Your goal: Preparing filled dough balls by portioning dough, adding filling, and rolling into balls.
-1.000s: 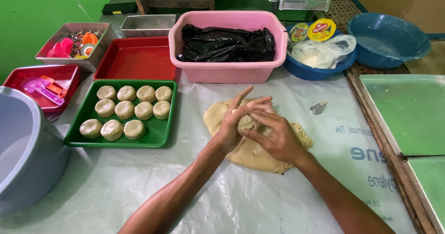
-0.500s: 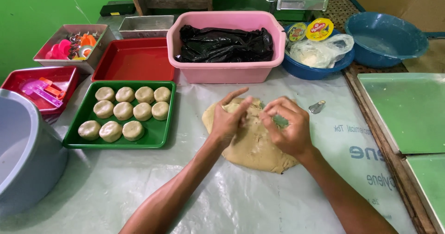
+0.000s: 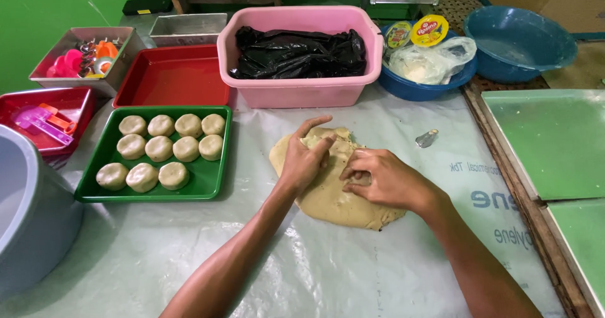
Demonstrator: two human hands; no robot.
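Both hands on dough (image 3: pixel 328 198) at centre of plastic sheet (image 3: pixel 189 255). Left hand (image 3: pixel 304 160) flat, fingers spread, pressing dough top. Right hand (image 3: pixel 384 179) at 3 o'clock, fingers curled, pinching dough. Green tray (image 3: pixel 208 179) with 11 balls (image 3: pixel 161 153) at 9 o'clock. Pink tub (image 3: pixel 302 91) at 12 o'clock.

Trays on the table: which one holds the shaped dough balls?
The green tray, left of the big dough mass. Eleven pale dough balls sit in it; the red tray behind it holds none.
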